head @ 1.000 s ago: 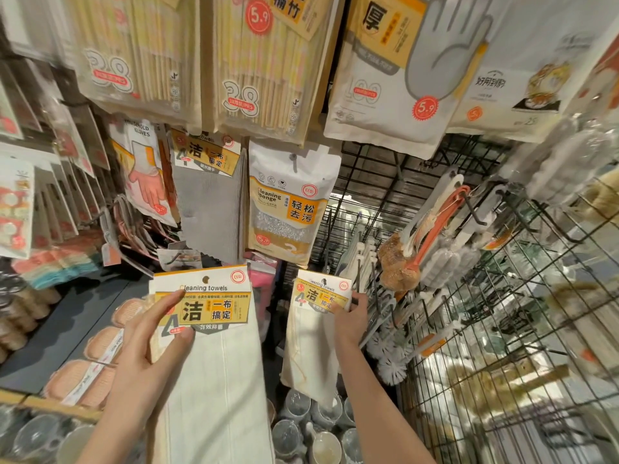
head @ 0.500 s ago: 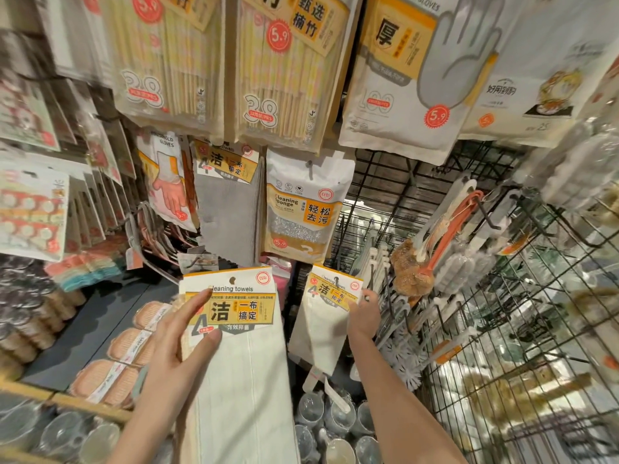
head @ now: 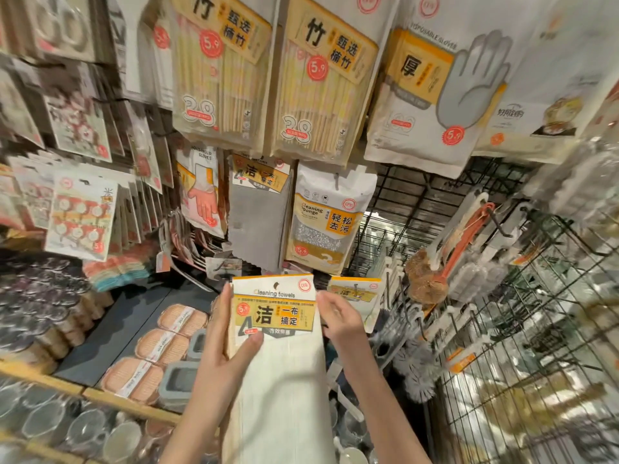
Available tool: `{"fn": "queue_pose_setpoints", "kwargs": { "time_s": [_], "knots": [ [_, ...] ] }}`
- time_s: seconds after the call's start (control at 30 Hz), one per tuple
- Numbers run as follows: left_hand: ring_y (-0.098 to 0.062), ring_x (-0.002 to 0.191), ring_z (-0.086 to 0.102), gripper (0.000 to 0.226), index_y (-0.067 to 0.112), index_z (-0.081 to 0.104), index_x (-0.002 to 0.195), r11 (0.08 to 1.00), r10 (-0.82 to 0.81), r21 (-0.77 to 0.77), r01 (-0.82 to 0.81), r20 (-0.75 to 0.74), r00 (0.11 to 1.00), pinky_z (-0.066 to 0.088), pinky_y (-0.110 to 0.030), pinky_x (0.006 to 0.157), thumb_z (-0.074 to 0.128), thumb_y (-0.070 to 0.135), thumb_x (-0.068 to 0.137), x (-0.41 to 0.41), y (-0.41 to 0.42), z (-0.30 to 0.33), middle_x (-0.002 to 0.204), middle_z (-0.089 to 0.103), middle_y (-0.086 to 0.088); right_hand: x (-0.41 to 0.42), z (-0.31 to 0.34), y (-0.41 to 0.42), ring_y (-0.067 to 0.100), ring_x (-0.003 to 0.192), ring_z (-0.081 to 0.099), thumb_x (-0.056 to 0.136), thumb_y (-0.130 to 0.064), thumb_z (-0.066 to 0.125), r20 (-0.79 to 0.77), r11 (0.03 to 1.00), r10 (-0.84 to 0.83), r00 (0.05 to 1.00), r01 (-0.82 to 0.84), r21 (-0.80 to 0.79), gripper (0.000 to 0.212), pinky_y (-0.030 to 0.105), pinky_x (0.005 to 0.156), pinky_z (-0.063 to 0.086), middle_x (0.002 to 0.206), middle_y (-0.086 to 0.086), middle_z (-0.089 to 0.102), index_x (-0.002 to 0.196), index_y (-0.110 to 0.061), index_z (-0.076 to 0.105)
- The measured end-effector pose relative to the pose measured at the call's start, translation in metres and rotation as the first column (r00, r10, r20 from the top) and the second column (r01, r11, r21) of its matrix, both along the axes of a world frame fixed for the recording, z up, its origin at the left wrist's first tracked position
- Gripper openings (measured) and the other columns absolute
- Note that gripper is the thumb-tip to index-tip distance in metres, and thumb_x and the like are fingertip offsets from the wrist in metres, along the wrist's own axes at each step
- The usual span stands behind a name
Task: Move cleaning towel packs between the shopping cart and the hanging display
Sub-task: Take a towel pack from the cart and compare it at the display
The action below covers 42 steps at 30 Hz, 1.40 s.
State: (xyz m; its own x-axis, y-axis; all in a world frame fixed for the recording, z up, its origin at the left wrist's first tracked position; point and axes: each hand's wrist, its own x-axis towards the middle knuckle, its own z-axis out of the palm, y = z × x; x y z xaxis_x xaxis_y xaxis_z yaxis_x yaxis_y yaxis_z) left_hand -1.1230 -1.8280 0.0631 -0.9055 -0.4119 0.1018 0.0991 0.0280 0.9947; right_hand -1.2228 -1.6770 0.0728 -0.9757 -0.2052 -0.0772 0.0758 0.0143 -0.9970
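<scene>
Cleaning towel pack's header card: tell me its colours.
White header card with yellow band, head view.

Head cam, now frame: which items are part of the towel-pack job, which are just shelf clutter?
In the job:
- cream cleaning towel pack, gripped by the left hand
- right hand, at the pack's header edge
- second towel pack hanging behind
- grey towel pack on the display

Just there:
- cleaning sponge bag
- chopstick packs
- glove packs
- brushes

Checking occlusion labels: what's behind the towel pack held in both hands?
Behind the held towel pack, a second towel pack shows past its right edge, partly covered by the right hand. The left hand grips the left edge. Anything directly behind the card is hidden.
</scene>
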Motion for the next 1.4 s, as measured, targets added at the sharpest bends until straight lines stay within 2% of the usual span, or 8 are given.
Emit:
{"fn": "queue_pose_setpoints", "kwargs": {
  "time_s": [0.2,0.37,0.5,0.67,0.83,1.17,1.3,1.4],
  "knots": [
    [-0.014,0.133,0.041,0.074,0.059,0.034,0.133,1.000,-0.009,0.007,0.009,-0.023,1.000,0.033,-0.046,0.111,0.070,0.045,0.070,0.006,-0.007,-0.009,0.145,0.044,0.007,0.031,0.011,-0.016,0.013,0.083,0.071,0.076,0.003,0.073,-0.034,1.000,0.011,0.999,-0.012,-0.015,0.030,0.020,0.069,0.053,0.091,0.002,0.074,0.095,-0.016,0.061],
    [0.004,0.116,0.053,0.068,0.043,0.042,0.129,1.000,0.006,0.003,-0.006,-0.035,0.999,0.041,-0.006,0.087,0.075,0.018,0.075,0.009,-0.010,-0.006,0.135,0.054,0.004,0.033,0.016,-0.016,0.006,0.068,0.069,0.076,0.011,0.069,-0.016,0.998,-0.019,1.000,0.018,-0.055,0.027,0.017,0.060,0.052,0.081,0.004,0.071,0.089,-0.010,0.058],
    [0.012,0.112,0.050,0.067,0.036,0.043,0.132,1.000,0.017,-0.016,-0.017,-0.036,0.999,0.039,0.001,0.079,0.072,0.008,0.078,0.009,-0.011,-0.002,0.135,0.050,0.009,0.032,0.018,-0.013,0.017,0.070,0.070,0.076,0.011,0.069,0.017,0.992,-0.060,0.998,0.062,-0.106,0.026,0.024,0.062,0.055,0.086,0.015,0.071,0.091,-0.005,0.055],
    [-0.002,0.115,0.054,0.061,0.041,0.047,0.127,1.000,-0.011,-0.023,0.011,-0.031,0.999,0.041,-0.002,0.080,0.073,0.021,0.076,0.009,-0.010,0.000,0.129,0.056,0.008,0.031,0.018,-0.011,0.027,0.077,0.069,0.076,0.012,0.068,0.028,0.985,-0.093,0.995,0.096,-0.144,0.033,0.028,0.066,0.058,0.096,0.025,0.069,0.105,0.007,0.053],
    [-0.002,0.115,0.053,0.059,0.040,0.049,0.125,0.999,0.013,0.037,-0.012,-0.032,0.999,0.044,-0.006,0.082,0.074,0.020,0.075,0.008,-0.011,0.000,0.131,0.053,0.009,0.030,0.021,-0.012,0.016,0.069,0.070,0.078,0.012,0.066,0.007,0.982,-0.089,0.996,0.089,-0.167,0.030,0.021,0.060,0.054,0.095,0.025,0.068,0.101,0.004,0.050],
    [-0.019,0.114,0.058,0.059,0.050,0.049,0.123,0.987,0.038,0.159,-0.038,0.009,0.999,0.048,-0.044,0.096,0.069,0.013,0.082,-0.004,-0.012,-0.003,0.130,0.056,0.001,0.006,0.015,0.012,0.013,0.077,0.070,0.082,0.009,0.063,-0.007,0.949,-0.232,0.973,0.224,-0.223,0.031,0.017,0.066,0.054,0.101,0.016,0.070,0.109,-0.002,0.052],
    [-0.015,0.113,0.057,0.061,0.045,0.049,0.125,0.995,0.039,0.096,-0.040,0.007,0.999,0.046,-0.039,0.098,0.066,0.003,0.084,-0.009,-0.012,-0.006,0.130,0.055,0.001,-0.006,0.004,0.029,0.017,0.085,0.068,0.082,0.008,0.063,0.062,0.946,-0.283,0.957,0.290,-0.143,0.047,0.019,0.070,0.056,0.100,0.007,0.068,0.113,-0.023,0.047],
    [-0.009,0.107,0.059,0.060,0.040,0.049,0.127,0.995,0.052,0.079,-0.054,0.024,0.998,0.048,-0.030,0.091,0.065,0.000,0.084,-0.011,-0.011,-0.008,0.125,0.057,0.006,-0.011,-0.011,0.038,0.013,0.085,0.065,0.083,0.009,0.062,0.084,0.939,-0.322,0.943,0.329,-0.097,0.052,0.012,0.061,0.053,0.109,0.009,0.063,0.125,-0.018,0.043]
  ]
}}
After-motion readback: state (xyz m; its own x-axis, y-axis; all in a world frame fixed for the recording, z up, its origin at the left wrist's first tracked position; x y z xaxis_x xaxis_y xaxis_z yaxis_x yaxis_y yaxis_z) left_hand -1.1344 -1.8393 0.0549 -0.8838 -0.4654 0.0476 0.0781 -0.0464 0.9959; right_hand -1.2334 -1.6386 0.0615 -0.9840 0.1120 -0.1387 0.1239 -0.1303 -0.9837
